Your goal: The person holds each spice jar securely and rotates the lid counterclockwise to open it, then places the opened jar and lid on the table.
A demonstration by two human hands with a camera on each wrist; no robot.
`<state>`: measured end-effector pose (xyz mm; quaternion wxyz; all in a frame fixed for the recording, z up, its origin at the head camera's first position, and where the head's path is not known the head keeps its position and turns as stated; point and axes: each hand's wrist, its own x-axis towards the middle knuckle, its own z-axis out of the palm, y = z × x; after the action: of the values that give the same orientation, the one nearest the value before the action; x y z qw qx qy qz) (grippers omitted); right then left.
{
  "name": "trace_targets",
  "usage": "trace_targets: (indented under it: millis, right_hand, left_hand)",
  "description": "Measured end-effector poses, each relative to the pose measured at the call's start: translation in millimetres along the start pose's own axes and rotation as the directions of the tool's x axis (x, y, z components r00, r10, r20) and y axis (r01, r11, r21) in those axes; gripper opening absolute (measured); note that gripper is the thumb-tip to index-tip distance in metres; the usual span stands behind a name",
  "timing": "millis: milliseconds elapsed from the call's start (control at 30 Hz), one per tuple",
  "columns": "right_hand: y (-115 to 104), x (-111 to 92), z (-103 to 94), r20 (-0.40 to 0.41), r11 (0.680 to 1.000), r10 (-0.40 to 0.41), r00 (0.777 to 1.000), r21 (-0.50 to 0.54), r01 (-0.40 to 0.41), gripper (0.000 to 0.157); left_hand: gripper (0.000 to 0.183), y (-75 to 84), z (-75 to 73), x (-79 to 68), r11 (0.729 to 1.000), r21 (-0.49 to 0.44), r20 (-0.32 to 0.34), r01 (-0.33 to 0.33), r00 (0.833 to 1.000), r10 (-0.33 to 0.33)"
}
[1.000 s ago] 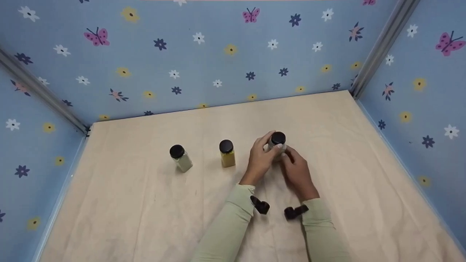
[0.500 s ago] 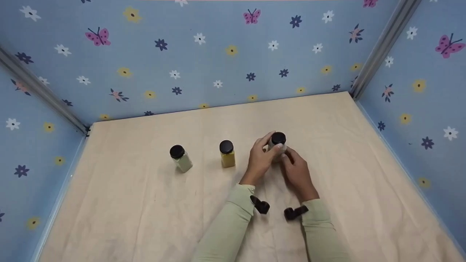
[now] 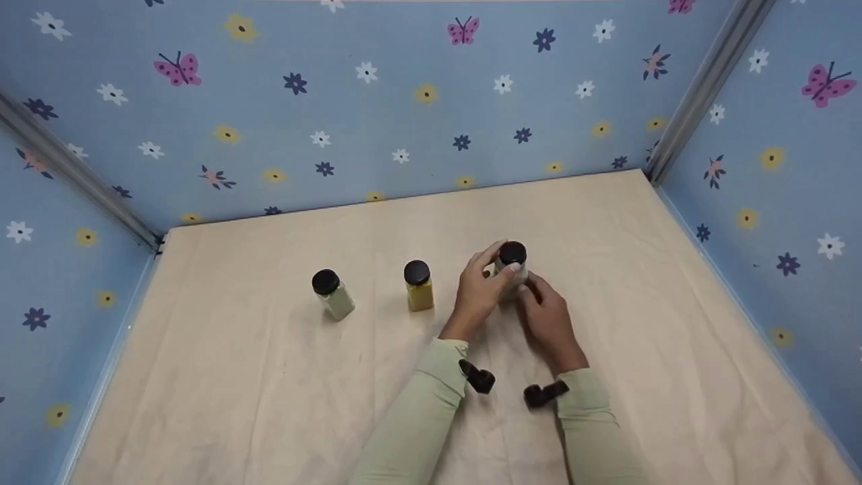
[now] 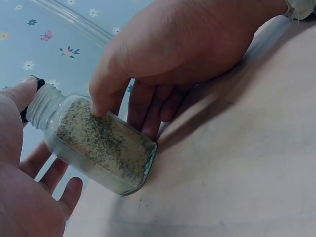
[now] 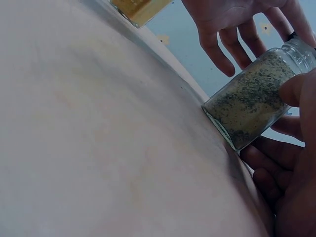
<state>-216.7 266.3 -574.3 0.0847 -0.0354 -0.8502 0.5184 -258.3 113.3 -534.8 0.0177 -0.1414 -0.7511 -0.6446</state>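
A clear glass spice jar (image 4: 106,143) with a black cap (image 3: 513,252) stands upright, its base seemingly on the cloth. Green flakes mixed with tan powder fill most of it. My left hand (image 3: 478,293) grips it near the top, the thumb by the cap and neck in the left wrist view. Lower down, my right hand (image 3: 551,320) holds the jar's body between thumb and fingers. To the left of my hands stands a jar of yellow powder (image 3: 421,296). Farther left is a jar of pale green powder (image 3: 339,303). Both have black caps.
A creased beige cloth (image 3: 303,404) covers the table. Blue walls (image 3: 377,108) with flower and butterfly prints close it in at the back and sides. Grey metal posts (image 3: 704,91) stand at the rear corners. Each sleeved forearm (image 3: 414,417) carries a small black wrist camera (image 3: 479,378).
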Motion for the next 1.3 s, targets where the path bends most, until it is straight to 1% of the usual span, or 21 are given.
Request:
trace_targets:
  millis: [133,300,400,600,733,800,933,1067,1167,1300]
  right_hand:
    - [1.5,0.6,1.3,-0.006,1.000,-0.020,1.000,-0.013,0.020,0.048]
    - [1.7,0.6,2.5,-0.017,1.000,-0.010,1.000,-0.015,0.009,0.046]
    - [0.6,0.5,2.3,-0.016,1.000,-0.004,1.000,-0.003,0.004,0.046]
    - [-0.7,0.6,1.6,-0.016,1.000,-0.010,1.000,0.026,0.010,0.044]
    - [0.4,0.4,1.9,-0.017,1.000,0.000,1.000,0.024,0.001,0.044]
    - [1.0,0.1,2.0,-0.012,1.000,0.014,1.000,0.017,-0.014,0.046]
    - [1.1,-0.6,2.4,0.005,0.999,0.040,0.999,0.017,-0.040,0.048]
    - [1.5,-0.6,2.2,0.009,0.999,0.024,1.000,0.025,-0.024,0.048]
    - [2.1,-0.5,1.9,0.005,1.000,0.010,1.000,0.027,-0.010,0.048]
    - [0.9,-1.1,1.3,0.012,0.999,0.021,1.000,0.032,-0.021,0.048]
  left_hand:
    - [0.054,0.2,-1.8,-1.1,1.000,-0.014,-0.001,-0.014,1.000,0.014]
    - [0.054,2.1,-4.4,-2.7,1.000,-0.012,-0.012,-0.022,1.000,0.022]
    - [0.053,3.0,-7.1,-4.2,0.999,-0.009,-0.030,-0.040,0.999,0.040]
    - [0.052,3.8,-14.6,-9.1,0.995,0.000,-0.066,-0.102,0.993,0.102]
    - [0.051,3.5,-18.9,-13.0,0.993,0.003,-0.086,-0.117,0.989,0.117]
    - [0.051,3.3,-20.4,-15.2,0.993,-0.003,-0.093,-0.116,0.989,0.116]
    - [0.050,2.1,-22.5,-20.3,0.995,-0.034,-0.094,-0.095,0.991,0.091]
    - [0.047,1.3,-25.2,-25.8,0.996,-0.046,-0.090,-0.073,0.994,0.069]
    - [0.046,0.6,-27.6,-29.2,0.997,-0.046,-0.101,-0.058,0.993,0.053]
    - [0.046,-1.0,-29.8,-32.9,0.996,-0.078,-0.107,-0.048,0.993,0.039]
